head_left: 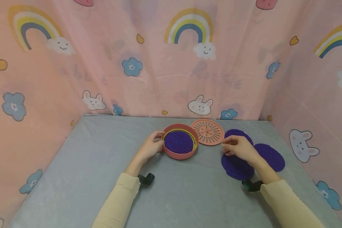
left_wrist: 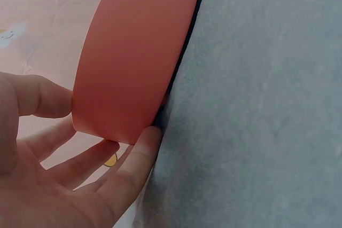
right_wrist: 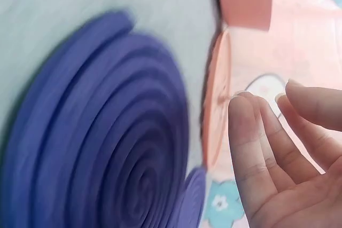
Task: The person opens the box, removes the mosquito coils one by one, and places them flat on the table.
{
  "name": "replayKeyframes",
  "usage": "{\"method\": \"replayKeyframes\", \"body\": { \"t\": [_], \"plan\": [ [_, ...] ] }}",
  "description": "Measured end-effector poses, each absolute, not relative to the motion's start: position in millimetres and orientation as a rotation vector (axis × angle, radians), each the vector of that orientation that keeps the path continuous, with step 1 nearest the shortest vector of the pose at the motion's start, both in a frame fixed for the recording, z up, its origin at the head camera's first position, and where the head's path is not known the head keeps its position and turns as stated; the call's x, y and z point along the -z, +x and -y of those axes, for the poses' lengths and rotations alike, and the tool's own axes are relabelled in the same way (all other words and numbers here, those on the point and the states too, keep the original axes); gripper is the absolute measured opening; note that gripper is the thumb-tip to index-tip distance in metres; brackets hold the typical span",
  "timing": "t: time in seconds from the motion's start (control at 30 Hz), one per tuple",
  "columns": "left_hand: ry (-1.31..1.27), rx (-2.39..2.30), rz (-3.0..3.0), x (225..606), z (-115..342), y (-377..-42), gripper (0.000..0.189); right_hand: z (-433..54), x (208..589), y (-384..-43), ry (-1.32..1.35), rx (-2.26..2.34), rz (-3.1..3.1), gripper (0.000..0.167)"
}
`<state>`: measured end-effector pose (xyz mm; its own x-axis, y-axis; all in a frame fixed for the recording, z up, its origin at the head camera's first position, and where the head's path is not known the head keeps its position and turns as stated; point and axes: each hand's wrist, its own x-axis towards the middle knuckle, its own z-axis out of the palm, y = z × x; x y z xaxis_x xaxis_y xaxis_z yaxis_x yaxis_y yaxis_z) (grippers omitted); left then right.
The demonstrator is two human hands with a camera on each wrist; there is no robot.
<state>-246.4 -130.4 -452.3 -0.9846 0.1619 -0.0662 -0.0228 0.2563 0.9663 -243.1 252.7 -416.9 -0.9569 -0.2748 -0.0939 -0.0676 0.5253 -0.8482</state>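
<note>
A round pink mosquito coil holder (head_left: 180, 156) stands on the table with a purple mosquito coil (head_left: 178, 142) lying inside, a yellow ring showing around it. My left hand (head_left: 151, 146) holds the holder's left side. In the left wrist view its thumb meets the rim and the fingertips lie along the outer wall (left_wrist: 133, 62). Above the purple coils on the right hovers my right hand (head_left: 240, 148), fingers loosely bent, nothing between them. Beneath it lies a coil (head_left: 238, 169), partly covered by the hand. More coils lie behind (head_left: 239, 132) and to the right (head_left: 271, 157).
A slotted pink lid (head_left: 207, 132) lies flat beside the holder, at its back right. Behind the grey table (head_left: 188, 196) hangs a pink curtain (head_left: 159, 91) with rainbows and rabbits, which also encloses both sides.
</note>
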Motion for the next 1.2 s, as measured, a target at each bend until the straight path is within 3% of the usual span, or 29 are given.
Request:
{"method": "replayKeyframes", "body": {
  "t": [0.8,1.2],
  "plan": [
    [0.132,-1.808,-2.376,454.8,129.2,-243.5,0.044,-185.1,431.1,-260.1,-0.467,1.475,-2.59,0.034],
    [0.124,-1.805,-2.387,452.9,129.9,-245.3,0.044,-165.3,438.9,-270.6,-0.293,1.536,-2.617,0.036]
  ]
}}
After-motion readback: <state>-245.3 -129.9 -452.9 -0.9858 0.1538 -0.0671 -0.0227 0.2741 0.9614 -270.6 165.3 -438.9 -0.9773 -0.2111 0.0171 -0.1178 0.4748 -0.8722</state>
